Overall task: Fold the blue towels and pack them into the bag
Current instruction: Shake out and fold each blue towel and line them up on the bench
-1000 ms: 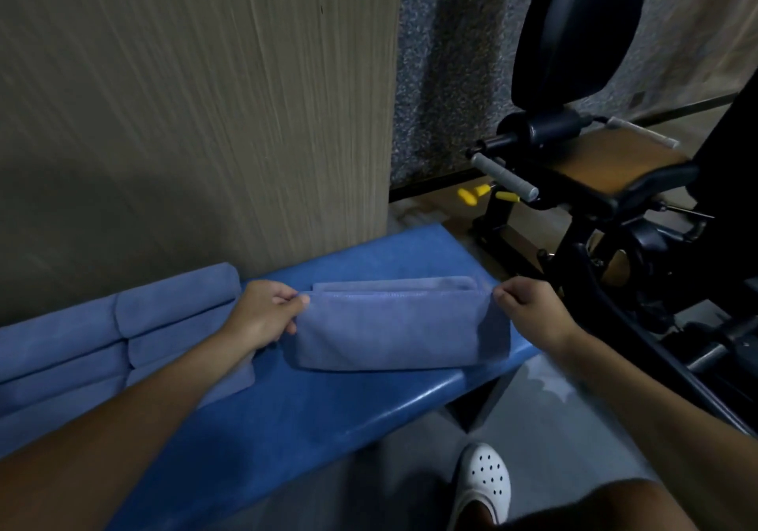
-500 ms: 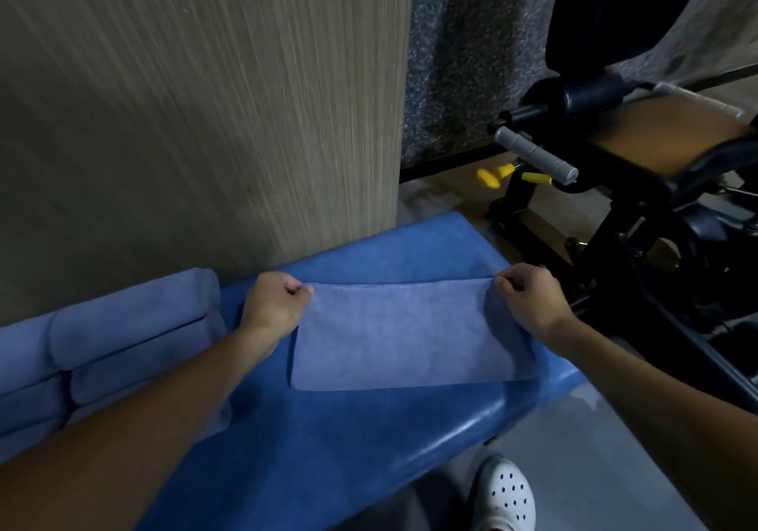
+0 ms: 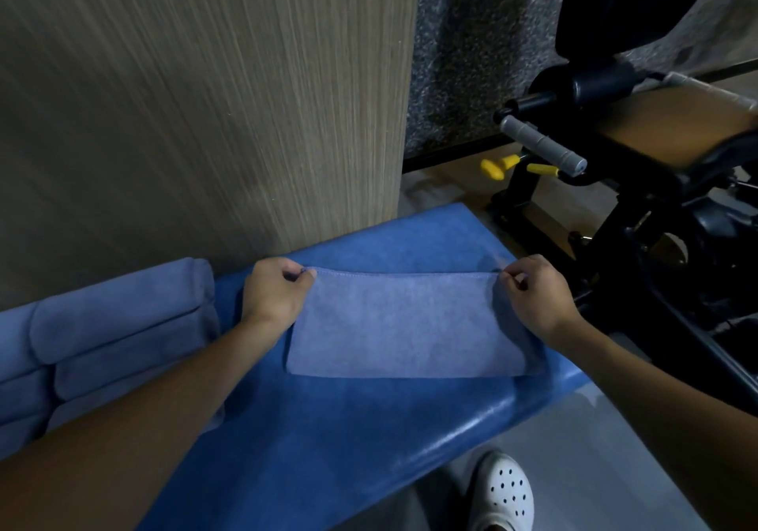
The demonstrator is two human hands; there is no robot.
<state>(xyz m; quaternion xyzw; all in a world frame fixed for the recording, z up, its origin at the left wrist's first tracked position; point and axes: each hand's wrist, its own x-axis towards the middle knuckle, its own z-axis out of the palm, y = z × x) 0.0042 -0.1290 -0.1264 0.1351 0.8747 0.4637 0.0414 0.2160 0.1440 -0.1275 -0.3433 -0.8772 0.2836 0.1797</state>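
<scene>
Towel lies flat on bench. Left hand and right hand pinch its far corners. Align edges squarely before the next fold; keep tension even.

Blue towel folded flat beside stacked towels.

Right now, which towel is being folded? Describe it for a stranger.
Find the blue bench under the wooden wall. Near its right end lies the towel, far corners pinched by left hand and right hand. Unlike the stacked folded towels at left, it is spread flat.
</scene>
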